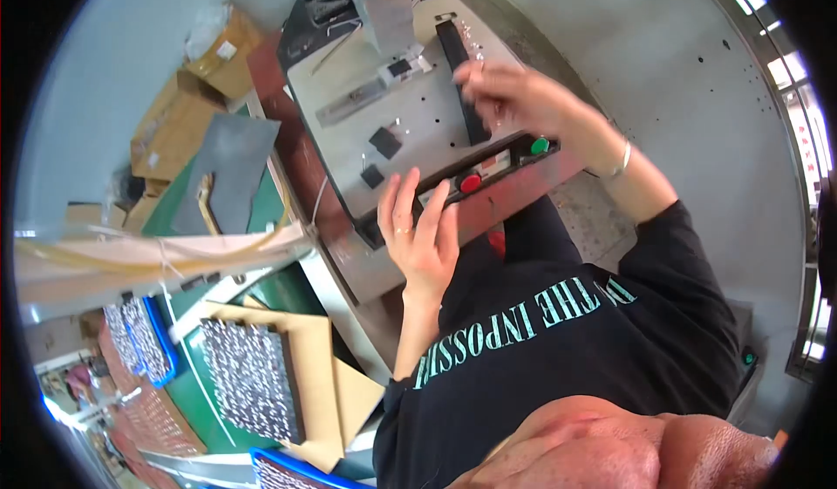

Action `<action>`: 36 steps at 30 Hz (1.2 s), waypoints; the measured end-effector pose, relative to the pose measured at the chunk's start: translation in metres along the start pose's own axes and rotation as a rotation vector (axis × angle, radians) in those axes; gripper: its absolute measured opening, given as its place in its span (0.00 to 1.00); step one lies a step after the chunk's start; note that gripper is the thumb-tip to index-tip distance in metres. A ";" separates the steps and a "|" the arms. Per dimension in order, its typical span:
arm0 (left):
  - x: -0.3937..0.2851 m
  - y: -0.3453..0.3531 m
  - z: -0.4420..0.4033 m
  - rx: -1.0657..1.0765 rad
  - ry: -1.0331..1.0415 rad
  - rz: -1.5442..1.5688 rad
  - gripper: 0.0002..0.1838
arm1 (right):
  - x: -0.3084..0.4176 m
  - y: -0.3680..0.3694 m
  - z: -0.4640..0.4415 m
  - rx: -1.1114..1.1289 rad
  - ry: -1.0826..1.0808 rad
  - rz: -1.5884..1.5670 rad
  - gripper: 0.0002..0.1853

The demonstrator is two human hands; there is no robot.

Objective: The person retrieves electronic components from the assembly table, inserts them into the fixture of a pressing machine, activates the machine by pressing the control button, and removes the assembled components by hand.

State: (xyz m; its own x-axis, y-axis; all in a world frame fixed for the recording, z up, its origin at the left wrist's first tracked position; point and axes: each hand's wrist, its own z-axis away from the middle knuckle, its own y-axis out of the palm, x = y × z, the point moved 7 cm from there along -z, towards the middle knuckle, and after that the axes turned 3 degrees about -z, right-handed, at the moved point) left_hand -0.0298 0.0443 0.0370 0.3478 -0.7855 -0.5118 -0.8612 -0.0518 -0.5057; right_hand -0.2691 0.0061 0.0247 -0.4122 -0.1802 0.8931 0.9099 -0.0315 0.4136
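My left hand [420, 234] lies with fingers spread at the front edge of the machine, its fingertips beside the red button [471, 182] on the black control panel [504, 159]. Over the right side of the pale machine table [427, 123], my right hand [510, 95] is slightly blurred. Its fingers are curled together beside a long black bar [453, 49]; whatever they pinch is too small to make out. Two small black blocks [384, 143] with thin metal pins lie on the table. A metal fixture [357, 98] holds another dark piece [399, 67] under the machine head [384, 14].
A green button [540, 146] sits at the panel's right end. Small shiny bits [471, 40] lie past the bar. Cardboard boxes [179, 123] stand at left. Lower left, a foam block full of small parts [247, 376] rests on cardboard, near a blue tray [157, 341].
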 end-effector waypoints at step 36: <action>0.106 0.000 0.001 0.059 -0.254 -0.421 0.08 | -0.036 0.097 -0.028 -0.001 -0.873 1.262 0.19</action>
State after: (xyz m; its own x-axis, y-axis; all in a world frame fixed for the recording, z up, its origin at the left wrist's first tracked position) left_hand 0.0071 -0.0383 -0.0179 0.7470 -0.5282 -0.4037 -0.6063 -0.2921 -0.7397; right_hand -0.1649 -0.0182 0.0273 0.7066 0.5262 0.4731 0.6766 -0.3068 -0.6693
